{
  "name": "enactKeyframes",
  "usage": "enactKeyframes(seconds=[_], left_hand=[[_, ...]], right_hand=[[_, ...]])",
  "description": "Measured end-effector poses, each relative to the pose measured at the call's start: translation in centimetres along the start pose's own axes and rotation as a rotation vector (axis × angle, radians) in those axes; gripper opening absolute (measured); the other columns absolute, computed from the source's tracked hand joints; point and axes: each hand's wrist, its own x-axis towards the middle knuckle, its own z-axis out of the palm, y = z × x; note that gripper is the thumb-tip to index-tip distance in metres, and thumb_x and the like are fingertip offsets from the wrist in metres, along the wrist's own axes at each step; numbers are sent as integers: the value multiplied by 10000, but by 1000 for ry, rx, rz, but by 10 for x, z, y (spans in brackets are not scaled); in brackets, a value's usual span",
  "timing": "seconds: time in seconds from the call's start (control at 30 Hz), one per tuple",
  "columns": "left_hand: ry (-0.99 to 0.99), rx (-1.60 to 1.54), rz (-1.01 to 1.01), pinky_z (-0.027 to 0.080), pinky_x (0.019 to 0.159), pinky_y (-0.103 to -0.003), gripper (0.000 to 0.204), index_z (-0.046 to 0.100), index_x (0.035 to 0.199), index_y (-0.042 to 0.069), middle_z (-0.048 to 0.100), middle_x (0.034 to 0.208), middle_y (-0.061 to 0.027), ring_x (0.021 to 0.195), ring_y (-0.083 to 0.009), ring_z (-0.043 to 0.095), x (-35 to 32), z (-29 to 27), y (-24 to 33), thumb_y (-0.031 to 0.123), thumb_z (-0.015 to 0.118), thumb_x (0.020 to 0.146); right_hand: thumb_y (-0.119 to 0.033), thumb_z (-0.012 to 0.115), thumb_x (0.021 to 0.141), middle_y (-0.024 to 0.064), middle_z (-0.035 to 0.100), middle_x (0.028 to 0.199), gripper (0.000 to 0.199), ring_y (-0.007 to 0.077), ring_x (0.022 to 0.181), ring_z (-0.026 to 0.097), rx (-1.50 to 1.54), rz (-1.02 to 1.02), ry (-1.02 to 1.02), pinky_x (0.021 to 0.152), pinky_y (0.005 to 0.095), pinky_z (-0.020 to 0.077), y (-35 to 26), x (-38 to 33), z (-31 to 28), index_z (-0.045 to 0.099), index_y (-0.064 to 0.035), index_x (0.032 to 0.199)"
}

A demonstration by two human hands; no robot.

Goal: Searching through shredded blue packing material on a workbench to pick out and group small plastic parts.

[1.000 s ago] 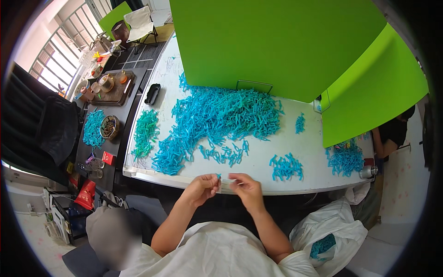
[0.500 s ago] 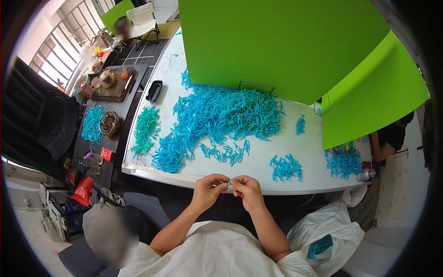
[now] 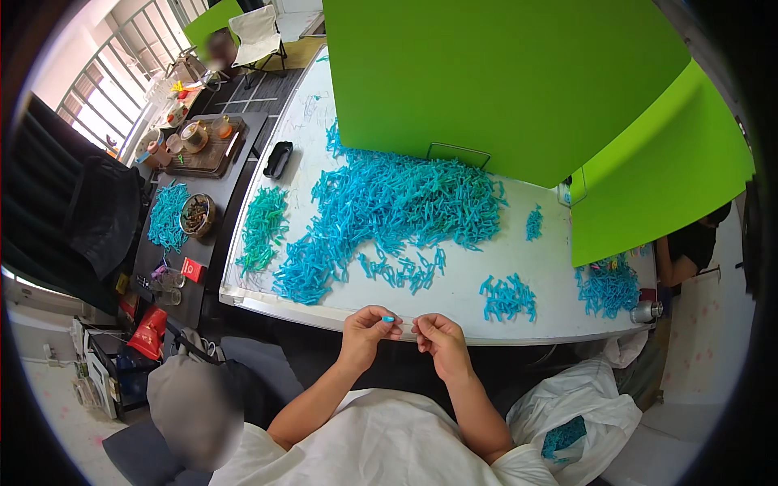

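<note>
tiny piece [image 3: 388, 319] btwn my fingers: bright blue. big pile [image 3: 389, 215] on the table [image 3: 535, 279]: same blue, table white. smaller heap [image 3: 262, 228] at left: teal-green. boards [image 3: 502, 81] at back: plain lime green. my shirt [image 3: 389, 445] white. bag [image 3: 579, 413] at right white w/ blue bits inside. side table [image 3: 235, 174] dark.

We have one view only, from a wide fisheye worn on the head, so there is no second view to share the scene with. We look steeply down and forward over our own chest. The left hand [image 3: 369, 330] and right hand [image 3: 438, 340] sit close, low in the middle; the table [image 3: 535, 320] spreads beyond them, its edges bowed by the lens. The green board [image 3: 502, 73] stands at the far top. Black rim rings the round picture.
</note>
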Motion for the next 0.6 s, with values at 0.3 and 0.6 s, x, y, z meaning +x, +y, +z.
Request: enactKeyframes(seconds=[0.3, 0.6], left_hand=[[68, 90, 56, 578, 688, -293, 39, 598, 956, 22, 686, 928, -106, 756, -161, 677, 2, -10, 6, 5, 607, 922], [825, 1384, 649, 475, 604, -358, 108, 655, 859, 41, 652, 817, -101, 672, -267, 633, 28, -113, 147, -9, 702, 775]], right_hand=[[-125, 692, 892, 17, 640, 782, 143, 65, 643, 556, -132, -87, -48, 569, 198, 441, 6, 4, 10, 661, -9, 970], [-86, 671, 886, 15, 627, 778, 93, 69, 650, 547, -176, -109, 85, 570, 209, 433, 6, 1, -9, 656, -9, 936]])
